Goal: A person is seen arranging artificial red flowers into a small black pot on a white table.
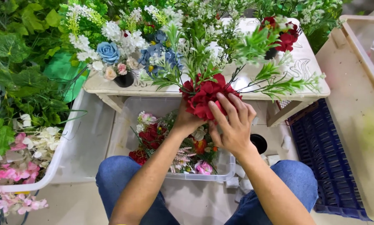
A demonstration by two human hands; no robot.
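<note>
— Jeans (120, 175) fill the bottom edge, both knees cut off by the frame. What are the hands doing?

— Right hand (232, 125) lies over a red flower (201, 98), fingers (221, 110) spread across its petals. Left hand (187, 121) is under the bloom from the other side; its fingers are hidden by the petals, so I cannot tell whether they are closed or open.

— And the flower's stem?

— Hidden behind both hands. Below the wrists sits a clear bin (128, 125) with loose red, pink and white blooms; the forearms cover part of its contents.

— Anything beside the right hand?

— A small black pot (259, 142) just past the right wrist, half covered by it, with white scraps (274, 158) on the floor near it. Farther right is a blue crate (320, 146), cut off at the bottom.

— To the left?

— A white tub (85, 141), and pink and white flowers (16, 166) at the edge.

— Beyond the hands?

— A pale table (303, 66) with green sprigs (274, 85) reaching toward the red flower, a bouquet with a blue rose (108, 51) in a black pot, and dark red flowers (284, 35) farther back. Foliage blocks most of the tabletop.
</note>
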